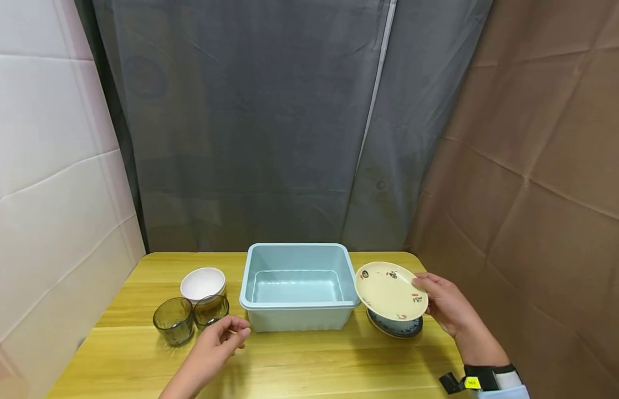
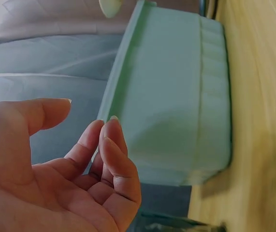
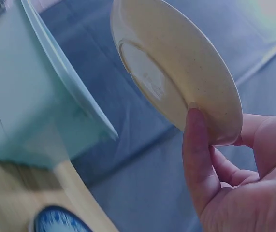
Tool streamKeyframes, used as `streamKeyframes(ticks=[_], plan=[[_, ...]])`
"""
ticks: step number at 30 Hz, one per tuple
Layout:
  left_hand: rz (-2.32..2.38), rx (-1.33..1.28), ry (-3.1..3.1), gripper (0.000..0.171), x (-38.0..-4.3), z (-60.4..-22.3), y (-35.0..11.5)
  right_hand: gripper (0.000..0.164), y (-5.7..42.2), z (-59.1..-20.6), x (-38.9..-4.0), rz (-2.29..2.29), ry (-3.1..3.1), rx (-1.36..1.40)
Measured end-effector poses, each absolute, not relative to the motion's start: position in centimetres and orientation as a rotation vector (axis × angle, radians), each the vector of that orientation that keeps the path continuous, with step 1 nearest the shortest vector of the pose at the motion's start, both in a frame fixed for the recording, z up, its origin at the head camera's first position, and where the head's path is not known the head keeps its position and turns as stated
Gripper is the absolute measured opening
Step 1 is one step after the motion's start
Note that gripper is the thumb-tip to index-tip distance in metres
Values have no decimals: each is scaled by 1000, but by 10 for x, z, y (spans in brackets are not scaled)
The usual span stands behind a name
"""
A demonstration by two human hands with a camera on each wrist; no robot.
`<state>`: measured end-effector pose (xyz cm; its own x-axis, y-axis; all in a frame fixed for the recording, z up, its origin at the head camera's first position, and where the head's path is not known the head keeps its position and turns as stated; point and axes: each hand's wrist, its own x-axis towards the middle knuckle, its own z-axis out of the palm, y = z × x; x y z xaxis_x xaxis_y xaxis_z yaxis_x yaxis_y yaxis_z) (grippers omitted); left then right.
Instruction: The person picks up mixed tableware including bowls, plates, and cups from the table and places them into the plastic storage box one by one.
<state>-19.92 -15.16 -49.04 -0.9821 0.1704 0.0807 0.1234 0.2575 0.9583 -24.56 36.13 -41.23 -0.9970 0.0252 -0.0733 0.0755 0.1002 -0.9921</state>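
My right hand (image 1: 446, 305) pinches a cream plate (image 1: 389, 291) with small floral motifs by its right rim, thumb on top and fingers beneath. In the right wrist view the underside of the plate (image 3: 176, 63) shows, tilted and raised. Below it on the table lies a dark blue patterned dish (image 1: 401, 328), partly hidden by the plate. To the plate's left stands a light blue plastic basin (image 1: 299, 318). My left hand (image 1: 216, 349) hovers at the basin's front left corner with loosely bent fingers, holding nothing. In the left wrist view its fingertips (image 2: 113, 121) overlap the basin's rim.
At the left of the wooden table (image 1: 309, 366) stand a white bowl (image 1: 203, 282) and two dark tinted glasses, the left glass (image 1: 173, 321) and the right glass (image 1: 211, 310). A grey curtain (image 1: 249, 122) hangs behind; a brown cloth (image 1: 548, 183) borders the right side.
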Motion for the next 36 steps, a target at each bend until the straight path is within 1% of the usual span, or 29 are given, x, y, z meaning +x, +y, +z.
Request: streamKeyframes(ticks=[8,16,23,31,36], plan=[[1887,360,2438,21,-196,-475,-142,21,319,-407,-240,-2076,2181,-140],[1926,434,2359,22,-194,-464,-128,20,280,-408,-236,-2078,2048,-258],[1982,478,2285,28,-192,-459,-112,18,255,-407,-230,-2101,1960,-261],[2148,392,2113,40,-184,-445,-90,23,232,-412,-223,-2075,1934,-261],[2199,376,2056,43,-182,-441,-87,24,217,-416,-220,-2092,1916,-244]])
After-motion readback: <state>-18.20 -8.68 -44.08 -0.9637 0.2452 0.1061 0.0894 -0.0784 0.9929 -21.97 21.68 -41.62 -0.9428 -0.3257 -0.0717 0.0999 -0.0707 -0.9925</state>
